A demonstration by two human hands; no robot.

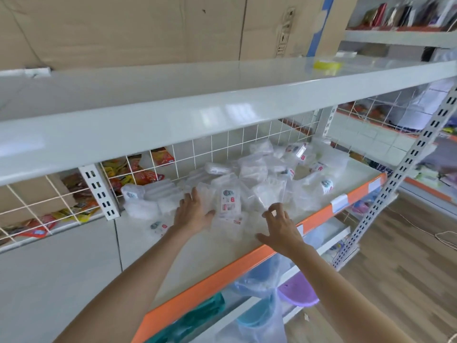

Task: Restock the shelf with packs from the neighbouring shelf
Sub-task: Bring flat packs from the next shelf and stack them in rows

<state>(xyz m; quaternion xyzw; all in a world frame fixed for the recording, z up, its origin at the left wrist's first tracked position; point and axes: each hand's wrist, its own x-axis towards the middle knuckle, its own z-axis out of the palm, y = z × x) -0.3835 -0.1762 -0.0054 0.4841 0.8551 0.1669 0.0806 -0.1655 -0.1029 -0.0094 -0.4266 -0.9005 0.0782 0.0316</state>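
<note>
Nearest the camera, below the working level, a lower shelf [329, 240] holds clear plastic bags with blue and teal contents [257, 308] and a flat lilac plastic piece [298, 292]; what these are cannot be told. Above it runs the white metal shelf with an orange front lip [215, 276], bare along its near strip, its white price tags [340, 202] clipped to the lip. Over that strip reach both bare forearms. Left hand [194, 214]: fingers straight and together, laid against the side of a clear pack with a red-and-white label [228, 204], apparently steadying or gathering it. Right hand [280, 225]: fingers curled with thumb and forefinger nearly meeting at the edge of a clear wrapper, thumb spread low; whether it actually pinches the film cannot be told. Behind the hands lies the stock itself, a loose heap of transparent packs with white contents [267, 174], tumbled rather than stacked, probably because they were dropped here for sorting. At the back, a white wire grid panel [222, 147] keeps the heap from sliding through. Beyond the grid and a slotted white upright [100, 191], the neighbouring shelf carries red and yellow foil sachets [138, 173]. Overhead, a glossy white upper shelf [173, 115] bears one yellow item in clear wrap [326, 65], with brown cardboard cartons [148, 28] behind.
</note>
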